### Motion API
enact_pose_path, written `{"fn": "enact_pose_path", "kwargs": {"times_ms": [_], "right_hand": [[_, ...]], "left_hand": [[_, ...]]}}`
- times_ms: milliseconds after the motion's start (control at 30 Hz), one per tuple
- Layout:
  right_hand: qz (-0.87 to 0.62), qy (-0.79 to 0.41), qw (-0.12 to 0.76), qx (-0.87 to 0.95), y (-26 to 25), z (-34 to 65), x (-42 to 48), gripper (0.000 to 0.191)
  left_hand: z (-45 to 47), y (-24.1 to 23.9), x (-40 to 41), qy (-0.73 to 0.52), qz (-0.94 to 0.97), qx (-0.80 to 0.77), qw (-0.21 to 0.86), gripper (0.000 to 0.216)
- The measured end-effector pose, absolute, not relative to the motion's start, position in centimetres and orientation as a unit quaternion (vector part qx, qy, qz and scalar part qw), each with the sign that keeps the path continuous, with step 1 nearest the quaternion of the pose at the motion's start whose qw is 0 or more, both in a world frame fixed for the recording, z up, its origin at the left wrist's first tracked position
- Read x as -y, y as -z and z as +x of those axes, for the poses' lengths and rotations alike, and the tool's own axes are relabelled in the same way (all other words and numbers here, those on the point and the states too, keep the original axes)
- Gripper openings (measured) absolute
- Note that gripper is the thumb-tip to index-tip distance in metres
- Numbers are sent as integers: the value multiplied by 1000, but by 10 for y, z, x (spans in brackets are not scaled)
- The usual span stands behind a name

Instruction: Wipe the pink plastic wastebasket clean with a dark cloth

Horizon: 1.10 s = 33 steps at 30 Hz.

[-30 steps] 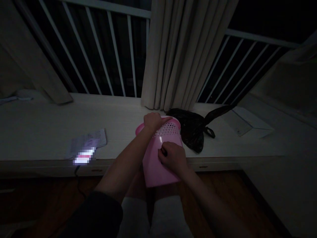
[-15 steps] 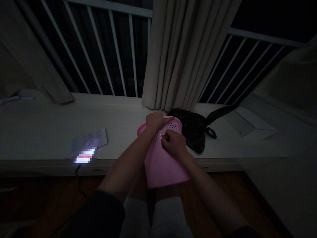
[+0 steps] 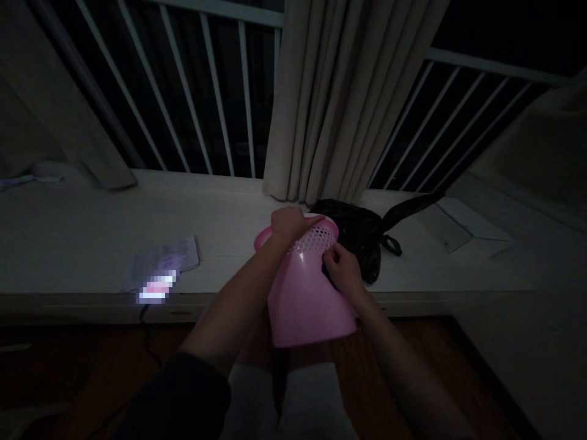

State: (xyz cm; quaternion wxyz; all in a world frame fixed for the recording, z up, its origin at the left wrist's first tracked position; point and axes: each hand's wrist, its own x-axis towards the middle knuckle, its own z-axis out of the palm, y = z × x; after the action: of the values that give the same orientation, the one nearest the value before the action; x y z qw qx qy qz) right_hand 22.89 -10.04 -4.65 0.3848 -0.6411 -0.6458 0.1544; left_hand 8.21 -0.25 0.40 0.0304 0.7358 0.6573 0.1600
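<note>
A pink plastic bin (image 3: 305,293) with a perforated upper band is tilted away from me over my knees, its rim leaning on the white window ledge (image 3: 92,238). My left hand (image 3: 288,222) grips the top rim of the bin. My right hand (image 3: 343,269) is closed at the bin's right side, just below the perforated band, fingers pinched on something dark I cannot make out. A black plastic bag (image 3: 362,235) lies on the ledge right behind the bin.
A beige curtain (image 3: 339,104) hangs behind the bin, with white window bars (image 3: 206,91) on both sides. Papers and a lit screen (image 3: 160,272) lie on the ledge to the left. More flat white papers (image 3: 458,223) sit at the right. Dark wooden floor lies below.
My right hand has slid from the bin's front wall up and round to its right side. The bin has turned slightly. My left hand stays on the rim.
</note>
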Motion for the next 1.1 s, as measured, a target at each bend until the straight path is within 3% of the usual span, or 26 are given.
{"fn": "enact_pose_path", "kwargs": {"times_ms": [300,767,1100], "right_hand": [[-625,-229,467,583,85,253,145,30],[-566,-30,303,766,49,205,171,22],[-557,-3,244,794,26,186,117,20]], "left_hand": [[84,-7,3,-146,742,-653,38,96],[82,-4,5,-160,729,-665,14,97],[80,-2,4,-168,737,-655,9,96]]}}
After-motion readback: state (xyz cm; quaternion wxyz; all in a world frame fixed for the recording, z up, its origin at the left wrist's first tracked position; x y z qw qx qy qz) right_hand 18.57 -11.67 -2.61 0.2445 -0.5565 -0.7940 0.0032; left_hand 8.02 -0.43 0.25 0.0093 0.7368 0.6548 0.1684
